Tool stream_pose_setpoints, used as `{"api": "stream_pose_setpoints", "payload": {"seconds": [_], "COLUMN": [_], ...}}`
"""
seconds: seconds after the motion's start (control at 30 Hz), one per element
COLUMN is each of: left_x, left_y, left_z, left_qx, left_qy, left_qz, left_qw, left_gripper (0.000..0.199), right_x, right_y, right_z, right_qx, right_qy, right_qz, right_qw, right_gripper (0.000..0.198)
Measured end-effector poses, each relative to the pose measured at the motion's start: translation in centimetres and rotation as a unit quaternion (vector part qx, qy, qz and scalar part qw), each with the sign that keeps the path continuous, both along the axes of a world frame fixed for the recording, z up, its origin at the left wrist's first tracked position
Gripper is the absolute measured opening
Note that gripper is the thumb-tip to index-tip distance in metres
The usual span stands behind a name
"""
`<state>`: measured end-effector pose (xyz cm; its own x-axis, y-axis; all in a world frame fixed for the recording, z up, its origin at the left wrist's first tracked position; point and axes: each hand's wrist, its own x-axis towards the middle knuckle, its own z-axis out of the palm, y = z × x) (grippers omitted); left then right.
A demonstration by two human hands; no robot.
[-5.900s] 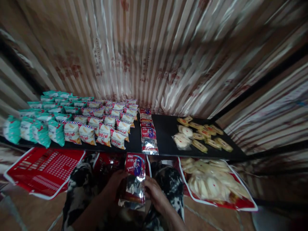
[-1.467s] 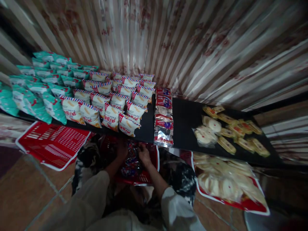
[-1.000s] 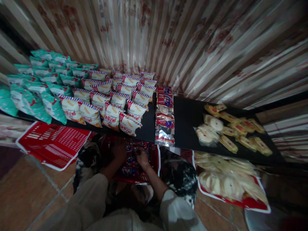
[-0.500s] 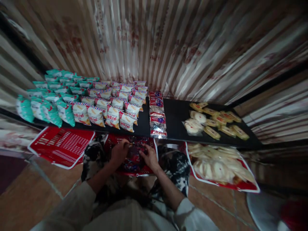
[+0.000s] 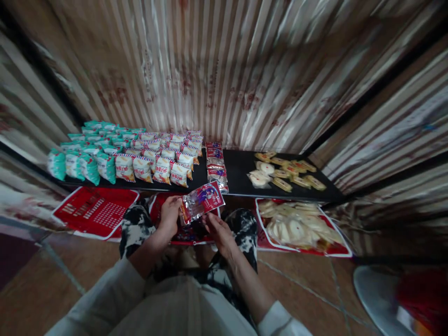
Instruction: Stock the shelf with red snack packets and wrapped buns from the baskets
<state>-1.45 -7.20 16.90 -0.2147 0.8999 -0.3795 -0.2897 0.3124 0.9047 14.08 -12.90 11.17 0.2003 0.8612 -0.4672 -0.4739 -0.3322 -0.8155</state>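
Observation:
A flat red snack packet point(image 5: 202, 202) with a clear window and purple print is tilted above the middle basket. My left hand point(image 5: 168, 217) is closed on its left end, thumb on top. At the packet's lower right edge, the fingertips of my right hand point(image 5: 220, 232) pinch close together against it. Below both hands, the red middle basket point(image 5: 156, 205) sits between my knees, and dark red packets inside it are largely hidden. Just beyond, a column of matching red packets point(image 5: 215, 161) lies on the black shelf point(image 5: 240, 170).
Left on the shelf stand rows of teal bags point(image 5: 90, 168) and white snack bags point(image 5: 162, 169). To the right lie yellow packs point(image 5: 282, 184) and white round cakes point(image 5: 259, 178). Red baskets flank my legs: the left basket point(image 5: 94, 212) and the cake-filled right basket point(image 5: 345, 252).
My hands have come up from inside the middle basket with a red packet, now in full view above it. The camera view has shifted, so the shelf appears farther left on its right side.

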Motion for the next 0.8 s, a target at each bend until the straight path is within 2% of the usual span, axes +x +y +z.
{"api": "stream_pose_setpoints", "payload": {"seconds": [0.23,0.4,0.57,0.7,0.8], "left_x": [0.8,0.7,1.2,1.8,2.3], "left_y": [-3.1,-3.9,-3.4,-2.4,-1.9], "left_z": [0.6,0.0,-0.5,0.0,0.2], "left_qx": [-0.046,-0.070,-0.028,0.021,0.033], "left_qy": [-0.056,-0.004,0.070,0.047,0.009], "left_qz": [-0.015,-0.070,-0.126,-0.184,-0.230], "left_qw": [0.997,0.995,0.989,0.982,0.973], "left_gripper": [0.011,0.011,0.016,0.032,0.045], "right_x": [-1.0,-0.3,0.9,1.8,2.1], "right_y": [-1.0,-0.9,-0.5,0.1,0.7], "right_z": [1.4,1.8,2.6,3.2,3.3], "right_qx": [0.040,0.056,0.086,0.086,0.085], "right_qy": [0.034,0.007,-0.004,0.013,0.006], "right_qz": [-0.073,-0.093,-0.096,-0.084,-0.032], "right_qw": [0.996,0.994,0.992,0.993,0.996], "right_gripper": [0.035,0.039,0.038,0.039,0.039]}}
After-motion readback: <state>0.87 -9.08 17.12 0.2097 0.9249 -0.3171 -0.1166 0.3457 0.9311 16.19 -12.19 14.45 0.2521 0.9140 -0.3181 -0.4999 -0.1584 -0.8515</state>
